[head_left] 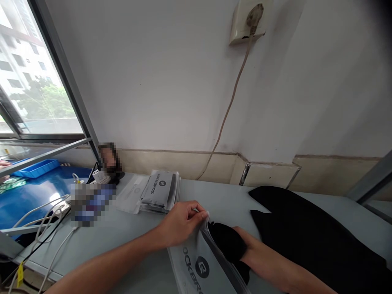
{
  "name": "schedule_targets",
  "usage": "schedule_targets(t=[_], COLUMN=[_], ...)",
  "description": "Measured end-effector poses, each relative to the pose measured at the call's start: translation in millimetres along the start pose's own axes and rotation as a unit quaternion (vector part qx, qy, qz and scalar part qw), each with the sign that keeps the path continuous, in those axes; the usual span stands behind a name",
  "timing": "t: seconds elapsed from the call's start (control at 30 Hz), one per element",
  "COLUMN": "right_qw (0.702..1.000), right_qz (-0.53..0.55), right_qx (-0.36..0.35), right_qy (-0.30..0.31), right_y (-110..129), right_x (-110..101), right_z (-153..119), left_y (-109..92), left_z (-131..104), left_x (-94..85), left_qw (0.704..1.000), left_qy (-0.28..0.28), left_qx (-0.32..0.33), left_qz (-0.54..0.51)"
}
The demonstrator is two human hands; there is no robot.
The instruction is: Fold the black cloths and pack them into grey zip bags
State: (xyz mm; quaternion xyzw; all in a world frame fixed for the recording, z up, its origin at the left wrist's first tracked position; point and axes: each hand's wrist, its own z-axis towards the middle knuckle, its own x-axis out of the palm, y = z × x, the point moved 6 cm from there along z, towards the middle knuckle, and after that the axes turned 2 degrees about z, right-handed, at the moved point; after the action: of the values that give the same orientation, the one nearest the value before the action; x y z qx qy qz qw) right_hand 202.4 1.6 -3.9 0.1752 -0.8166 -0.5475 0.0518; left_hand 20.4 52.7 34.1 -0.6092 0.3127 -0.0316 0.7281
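A frosted plastic bag [191, 265] printed with a dark round logo and ROCKBROS lettering stands tilted over the front of the table. My left hand [183, 222] pinches the corner of its top edge, and the mouth gapes to the right. A bundle of black fabric [228, 243] is at that mouth, with my right hand [249, 247] behind it and gripping it; the fingers are mostly hidden by the cloth. To the right lies more black fabric [309, 232], spread flat with two pointed ends toward the bag.
Behind my left hand sits a stack of packed ROCKBROS bags [161, 190], beside a flat clear bag [131, 192]. White cables [61, 241] and a blurred device lie at the left. A cord hangs from a wall socket [245, 24]. A blue tray [39, 168] is beyond the frame bar.
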Motion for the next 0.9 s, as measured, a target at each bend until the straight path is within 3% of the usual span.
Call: schedule_targets(t=[0.13,0.27,0.43,0.6,0.8,0.9], right_qw=[0.996,0.99,0.994,0.997,0.998,0.999], right_qz=[0.077,0.139,0.098,0.04,0.015,0.008], right_qx=[0.006,0.019,0.038,0.066,0.011,0.002], right_qy=[0.04,0.021,0.018,-0.01,0.062,0.05], right_y=[0.0,3.0,12.3,6.7,8.9,11.9], right_x=[8.7,11.8,17.3,15.8,24.3,24.2], right_z=[1.7,2.1,-3.5,-4.7,-0.4,-2.0], left_y=[-0.1,-5.0,-15.0,-18.0,-22.2,-24.3], left_z=[2.0,2.2,-1.2,-3.7,-4.0,-5.0], left_x=[-5.4,-4.9,1.1,13.0,15.7,15.6], left_qw=[0.998,0.997,0.994,0.989,0.982,0.98], left_qy=[-0.03,-0.036,-0.04,-0.027,-0.035,-0.032], left_qx=[-0.002,0.03,0.055,0.069,0.081,0.088], left_qz=[0.053,0.068,0.081,0.13,0.165,0.178])
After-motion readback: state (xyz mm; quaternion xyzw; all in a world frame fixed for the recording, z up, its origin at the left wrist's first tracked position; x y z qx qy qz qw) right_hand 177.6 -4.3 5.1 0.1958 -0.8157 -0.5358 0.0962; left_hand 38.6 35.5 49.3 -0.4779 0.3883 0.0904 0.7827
